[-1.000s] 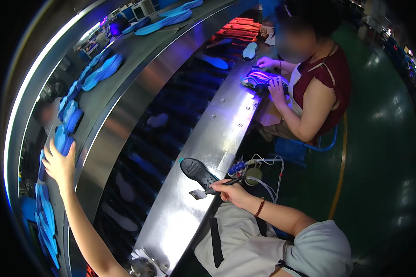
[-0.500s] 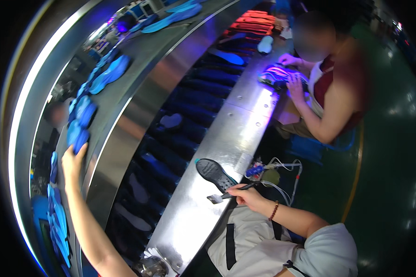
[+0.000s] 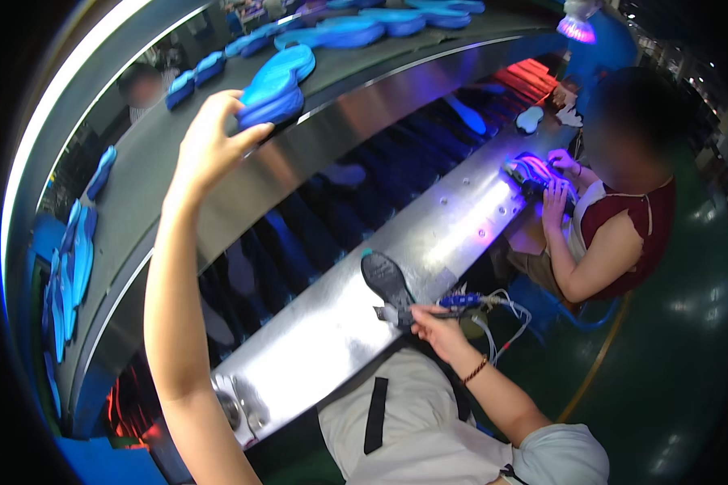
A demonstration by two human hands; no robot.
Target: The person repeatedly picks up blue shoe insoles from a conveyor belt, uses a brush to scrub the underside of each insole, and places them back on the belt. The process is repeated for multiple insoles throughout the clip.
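Beige cloth, an apron (image 3: 396, 424) with a black strap, covers the wearer's lap at the bottom. Just beyond it, the right hand (image 3: 441, 331), a beaded bracelet (image 3: 475, 372) on its wrist, pinches the dark handle of a flat-headed brush (image 3: 390, 314) between thumb and fingers. The brush head overlaps the near end of a black shoe sole (image 3: 384, 275); whether they touch cannot be told. That sole, teal at its far tip, lies on a shiny metal ledge (image 3: 307, 335). A round metal pot (image 3: 233, 404) stands at the ledge's left end, and white hoses (image 3: 519, 317) loop beside its right edge.

Farther off to the left, the left hand (image 3: 210, 145) reaches up, thumb and fingers parted around the near end of a blue sole (image 3: 271, 111); how firmly they press cannot be told. More blue soles sit along the dark belt (image 3: 141, 190) there. Beyond, at right, a seated co-worker (image 3: 635, 250) in dark red holds a shoe (image 3: 528, 171) under purple light. A glowing lamp (image 3: 577, 28) hangs at the top.
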